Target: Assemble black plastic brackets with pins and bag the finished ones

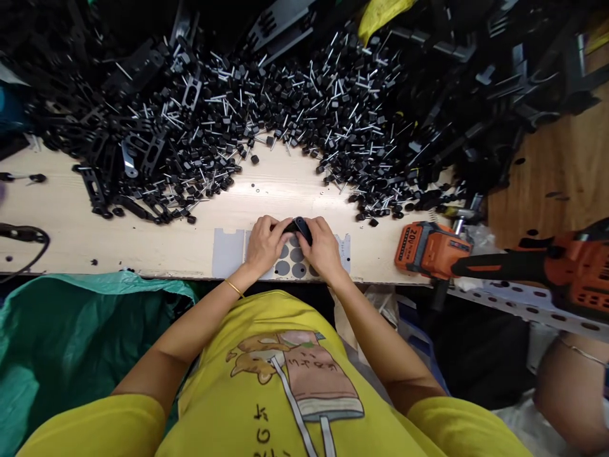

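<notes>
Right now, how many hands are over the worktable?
2: the left hand and the right hand, side by side near the front edge of the worktable, both gripping a black part. No others visible.

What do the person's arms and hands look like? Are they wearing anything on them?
The left hand and right hand are both bare, with no gloves. The left wrist has a thin, gold-coloured bangle around it; I see nothing worn on the right wrist. The arms come out of short, plain yellow sleeves, and there are no markings on them that I can see.
</notes>
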`<move>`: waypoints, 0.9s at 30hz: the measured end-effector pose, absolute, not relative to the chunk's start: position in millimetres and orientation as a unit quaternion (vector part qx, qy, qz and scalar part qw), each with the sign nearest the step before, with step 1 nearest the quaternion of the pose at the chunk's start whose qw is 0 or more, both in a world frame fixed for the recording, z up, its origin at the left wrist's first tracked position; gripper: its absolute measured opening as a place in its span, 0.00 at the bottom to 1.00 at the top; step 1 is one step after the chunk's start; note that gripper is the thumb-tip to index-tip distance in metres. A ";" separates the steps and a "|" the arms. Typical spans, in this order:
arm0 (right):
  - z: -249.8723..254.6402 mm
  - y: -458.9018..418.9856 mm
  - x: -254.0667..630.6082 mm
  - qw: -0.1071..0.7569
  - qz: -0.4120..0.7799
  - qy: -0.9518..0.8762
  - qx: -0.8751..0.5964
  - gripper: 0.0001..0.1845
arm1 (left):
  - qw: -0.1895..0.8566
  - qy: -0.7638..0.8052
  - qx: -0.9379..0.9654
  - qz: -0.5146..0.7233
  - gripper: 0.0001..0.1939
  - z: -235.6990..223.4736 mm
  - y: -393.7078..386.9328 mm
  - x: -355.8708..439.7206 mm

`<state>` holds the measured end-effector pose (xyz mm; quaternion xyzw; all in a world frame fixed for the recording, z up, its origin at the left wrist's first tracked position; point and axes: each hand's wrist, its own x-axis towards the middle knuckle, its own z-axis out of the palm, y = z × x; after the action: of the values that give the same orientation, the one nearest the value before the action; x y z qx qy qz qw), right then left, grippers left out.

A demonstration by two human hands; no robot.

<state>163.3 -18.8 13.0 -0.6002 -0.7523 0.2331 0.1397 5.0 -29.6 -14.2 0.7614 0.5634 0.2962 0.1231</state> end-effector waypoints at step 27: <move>14.7 -13.5 169.1 0.171 0.248 -0.733 -0.610 0.13 | 0.148 0.633 0.709 0.274 0.17 -17.7 -35.2 35.9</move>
<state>169.1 -13.5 14.7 -0.6101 -0.7329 0.2476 0.1715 35.9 -35.2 -17.7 0.7086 0.6334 0.2735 0.1482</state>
